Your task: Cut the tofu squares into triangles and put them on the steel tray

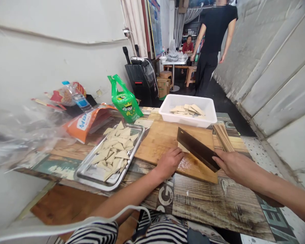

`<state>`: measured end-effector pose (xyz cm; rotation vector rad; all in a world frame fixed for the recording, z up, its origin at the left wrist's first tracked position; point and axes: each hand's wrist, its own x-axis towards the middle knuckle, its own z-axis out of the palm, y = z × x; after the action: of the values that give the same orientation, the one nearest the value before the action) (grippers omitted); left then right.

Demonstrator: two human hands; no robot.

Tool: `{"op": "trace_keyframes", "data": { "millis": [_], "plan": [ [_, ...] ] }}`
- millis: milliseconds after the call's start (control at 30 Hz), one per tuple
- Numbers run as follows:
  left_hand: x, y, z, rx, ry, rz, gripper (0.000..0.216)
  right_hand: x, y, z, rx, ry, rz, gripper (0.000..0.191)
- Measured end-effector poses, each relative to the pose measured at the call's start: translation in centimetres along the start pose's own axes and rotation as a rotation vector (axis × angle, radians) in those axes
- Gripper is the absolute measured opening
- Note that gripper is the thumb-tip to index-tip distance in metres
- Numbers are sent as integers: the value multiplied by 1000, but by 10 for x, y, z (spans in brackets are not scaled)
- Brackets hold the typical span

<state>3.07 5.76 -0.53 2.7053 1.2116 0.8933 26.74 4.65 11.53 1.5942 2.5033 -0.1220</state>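
Observation:
My right hand (228, 165) is wrapped round the handle of a dark, broad-bladed cleaver (197, 149), held slantwise over the wooden cutting board (155, 139). Beside the blade, my left hand (170, 162) has its fingers curled and pressed on a pale piece of dried tofu (183, 147), which is partly hidden by the fingers and the cleaver. To the left stands a metal tray (87, 181) heaped with cut, mostly triangular pale pieces (117, 149). Behind the board, a white plastic tub (188, 121) holds several flat pieces (188, 109) of the same pale colour.
A bundle of thin wooden skewers (223, 137) lies right of the board. A green bag (125, 101), an orange packet (87, 122) and a water bottle (80, 98) crowd the back left. One person (213, 40) stands beyond the table; another (188, 45) sits farther back.

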Motion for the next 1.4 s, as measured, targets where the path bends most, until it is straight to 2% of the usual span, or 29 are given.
{"op": "trace_keyframes", "data": {
  "millis": [233,333,433,533,633,767,900,1000,1133,1200,1400],
  "plan": [
    [-1,-3,5,-5,26,18,26,7,-10,-13,37,-119,-3,24],
    [-2,-3,6,3,46,12,26,14,-16,-7,53,-144,5,24],
    [-1,0,3,8,53,0,25,14,-13,13,56,-45,-1,25],
    [1,3,-3,4,46,-16,25,2,-1,30,128,152,56,28],
    [9,-1,-8,38,-35,-51,25,-13,9,30,290,317,168,25],
    [36,-18,-3,131,-279,-38,43,-28,12,31,594,244,265,24],
    [70,-27,4,173,-601,18,38,-35,14,62,757,210,301,27],
    [90,-22,-5,225,-728,-1,37,-33,16,83,843,230,325,33],
    [103,-8,-31,204,-825,-89,58,-30,13,90,978,231,347,41],
    [102,-2,-43,178,-837,-155,63,-30,9,89,1055,230,346,43],
    [89,9,-54,217,-680,-252,46,-27,-1,91,1295,308,379,43]
  ]
}}
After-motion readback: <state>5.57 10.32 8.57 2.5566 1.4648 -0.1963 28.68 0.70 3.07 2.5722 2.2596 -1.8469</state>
